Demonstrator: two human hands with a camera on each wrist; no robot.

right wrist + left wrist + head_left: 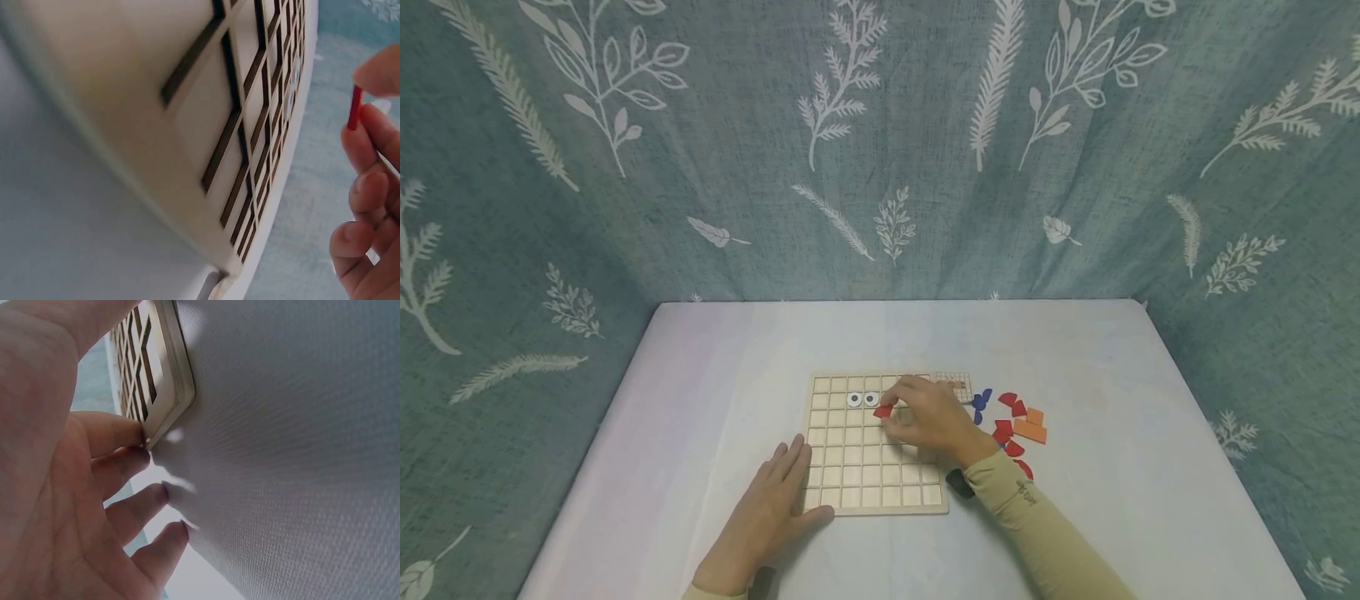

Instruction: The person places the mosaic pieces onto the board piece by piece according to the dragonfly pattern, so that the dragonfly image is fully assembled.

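Note:
A pale wooden grid board [842, 497] lies on the white table, its square cells framed by thin ridges. Two round eye pieces [854, 400] sit side by side in its upper rows. Over the cells just below and right of them, my right hand [928, 417] pinches a red piece [883, 412] between thumb and fingertip. From the right wrist the red piece [355, 107] appears edge-on, thin and flat. My left hand [775, 492] rests at the board's left edge, fingers extended and thumb by the near corner. In the left wrist view, fingertips touch the board's rim [178, 394].
A small pattern card [953, 385] lies at the board's upper right corner. Right of it are blue pieces [979, 402], several red pieces [1015, 448] and orange blocks [1030, 430]. A patterned green curtain [880, 150] stands behind the table.

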